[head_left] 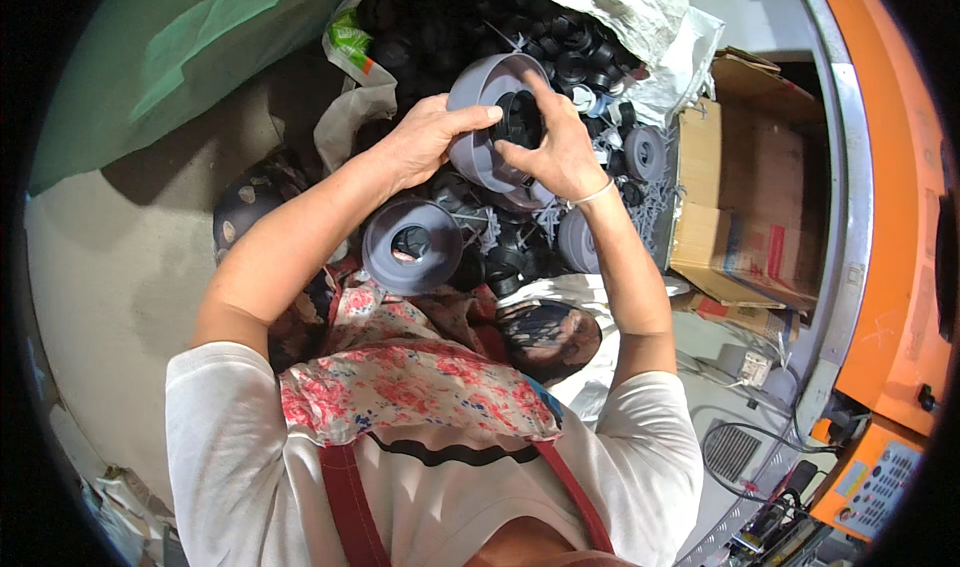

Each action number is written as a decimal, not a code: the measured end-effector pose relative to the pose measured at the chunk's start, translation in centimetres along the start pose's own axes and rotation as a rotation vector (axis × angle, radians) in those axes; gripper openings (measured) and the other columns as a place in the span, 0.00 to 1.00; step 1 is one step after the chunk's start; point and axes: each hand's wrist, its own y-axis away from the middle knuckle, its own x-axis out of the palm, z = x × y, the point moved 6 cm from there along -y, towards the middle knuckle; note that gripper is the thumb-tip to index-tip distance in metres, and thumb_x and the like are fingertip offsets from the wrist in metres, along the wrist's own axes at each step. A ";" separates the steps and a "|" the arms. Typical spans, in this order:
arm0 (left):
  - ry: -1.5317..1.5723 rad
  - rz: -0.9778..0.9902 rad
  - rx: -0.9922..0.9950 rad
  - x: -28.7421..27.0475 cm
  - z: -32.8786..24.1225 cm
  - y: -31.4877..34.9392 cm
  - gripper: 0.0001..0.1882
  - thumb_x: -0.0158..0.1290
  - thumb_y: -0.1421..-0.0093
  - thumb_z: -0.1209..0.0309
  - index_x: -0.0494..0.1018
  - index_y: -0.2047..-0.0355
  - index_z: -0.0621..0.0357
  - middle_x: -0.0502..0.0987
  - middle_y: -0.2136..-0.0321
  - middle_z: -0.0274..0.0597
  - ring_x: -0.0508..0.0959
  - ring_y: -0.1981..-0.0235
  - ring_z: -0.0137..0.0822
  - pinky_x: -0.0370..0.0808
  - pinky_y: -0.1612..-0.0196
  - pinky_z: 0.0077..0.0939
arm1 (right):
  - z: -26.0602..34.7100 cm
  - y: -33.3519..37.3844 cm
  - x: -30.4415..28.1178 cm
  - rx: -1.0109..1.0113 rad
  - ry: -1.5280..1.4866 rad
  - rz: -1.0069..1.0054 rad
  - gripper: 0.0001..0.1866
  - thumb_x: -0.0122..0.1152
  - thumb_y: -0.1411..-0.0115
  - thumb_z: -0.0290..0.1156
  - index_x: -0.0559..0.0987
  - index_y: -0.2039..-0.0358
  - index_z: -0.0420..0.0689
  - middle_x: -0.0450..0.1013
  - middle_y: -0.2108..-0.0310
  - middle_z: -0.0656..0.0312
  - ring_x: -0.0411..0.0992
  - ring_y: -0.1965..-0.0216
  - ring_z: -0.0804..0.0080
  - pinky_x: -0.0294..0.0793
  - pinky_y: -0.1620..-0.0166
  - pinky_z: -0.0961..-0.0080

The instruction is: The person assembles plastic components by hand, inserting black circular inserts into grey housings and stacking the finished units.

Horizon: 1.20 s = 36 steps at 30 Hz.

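Observation:
My left hand (428,145) is closed on the edge of a grey plastic bowl-shaped part (474,87), its thumb reaching inside and its other fingers hidden behind. Inside the bowl sits a black round ridged plastic part (517,119). My right hand (562,149) closes round that black part from the right, thumb below and fingers above, partly covering it. A second grey round part (380,229), with a hole through its middle, rests just above my lap. More grey round parts (578,242) lie below and to the right of my hands.
A big white sack (610,2) of black plastic parts (420,42) spreads beyond my hands. Thin grey plastic sprues (655,207) lie among the pieces. To the right stand an open cardboard box (755,207) and an orange machine (885,187). Cables (715,447) run at lower right.

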 end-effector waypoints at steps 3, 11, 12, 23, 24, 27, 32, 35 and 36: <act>-0.002 0.068 -0.048 0.6 0.0 0.5 0.17 0.55 0.46 0.67 0.70 0.58 0.64 0.75 0.67 0.38 0.77 0.67 0.28 0.76 0.63 0.23 | 1.6 1.0 -0.4 -0.088 0.120 0.088 0.39 0.70 0.63 0.33 0.62 0.49 0.40 0.61 0.57 0.47 0.61 0.54 0.51 0.64 0.51 0.67; 0.093 0.168 -0.047 1.1 0.8 1.7 0.16 0.56 0.47 0.70 0.69 0.58 0.64 0.74 0.67 0.37 0.76 0.67 0.28 0.75 0.63 0.22 | 3.0 2.8 -0.5 -0.291 0.114 -0.030 0.38 0.71 0.65 0.31 0.65 0.51 0.41 0.65 0.59 0.51 0.65 0.56 0.55 0.68 0.54 0.67; 0.043 0.186 -0.022 1.1 0.9 1.8 0.18 0.55 0.46 0.70 0.68 0.57 0.64 0.73 0.64 0.38 0.75 0.65 0.28 0.74 0.60 0.23 | 2.0 2.7 -0.1 -0.108 0.039 -0.063 0.35 0.71 0.64 0.33 0.67 0.53 0.38 0.67 0.62 0.53 0.67 0.58 0.59 0.69 0.56 0.69; -0.362 0.170 0.220 0.9 -1.5 3.1 0.26 0.57 0.48 0.67 0.63 0.50 0.64 0.72 0.63 0.35 0.71 0.64 0.24 0.69 0.59 0.19 | -0.2 2.8 4.0 0.364 -0.671 -0.002 0.33 0.61 0.48 0.48 0.67 0.56 0.29 0.73 0.75 0.53 0.69 0.84 0.73 0.71 0.81 0.78; -0.458 0.152 0.304 0.8 -1.8 3.2 0.28 0.57 0.48 0.67 0.62 0.49 0.64 0.72 0.62 0.35 0.71 0.63 0.24 0.69 0.58 0.19 | -1.7 3.3 6.2 0.589 -1.124 0.255 0.34 0.51 0.46 0.56 0.69 0.61 0.30 0.73 0.78 0.52 0.68 0.86 0.71 0.69 0.83 0.79; -0.953 0.086 0.442 1.3 -3.2 3.8 0.40 0.58 0.52 0.69 0.52 0.41 0.63 0.68 0.52 0.48 0.69 0.52 0.38 0.66 0.49 0.28 | -3.5 5.3 9.4 0.820 -1.297 0.448 0.42 0.36 0.45 0.67 0.73 0.72 0.32 0.73 0.80 0.48 0.72 0.83 0.64 0.71 0.82 0.74; -1.959 -0.088 0.131 -3.6 -0.2 1.7 0.44 0.61 0.56 0.64 0.52 0.43 0.66 0.57 0.44 0.60 0.55 0.41 0.55 0.54 0.40 0.43 | -2.6 8.8 16.3 0.160 0.046 0.488 0.28 0.62 0.51 0.47 0.70 0.63 0.33 0.73 0.70 0.42 0.72 0.64 0.48 0.71 0.61 0.63; -1.937 0.050 -0.188 -5.4 1.5 1.4 0.39 0.60 0.56 0.57 0.60 0.49 0.69 0.65 0.51 0.64 0.64 0.46 0.54 0.58 0.43 0.42 | -2.8 9.3 18.3 0.151 0.055 0.567 0.28 0.63 0.53 0.47 0.69 0.62 0.36 0.72 0.70 0.41 0.72 0.66 0.45 0.72 0.62 0.61; -1.762 0.091 -0.127 -4.9 1.4 1.2 0.37 0.58 0.55 0.54 0.64 0.52 0.70 0.69 0.56 0.64 0.70 0.52 0.53 0.63 0.46 0.38 | -2.3 8.5 16.9 0.144 0.074 0.588 0.27 0.63 0.53 0.46 0.69 0.62 0.36 0.72 0.71 0.42 0.72 0.67 0.46 0.72 0.63 0.60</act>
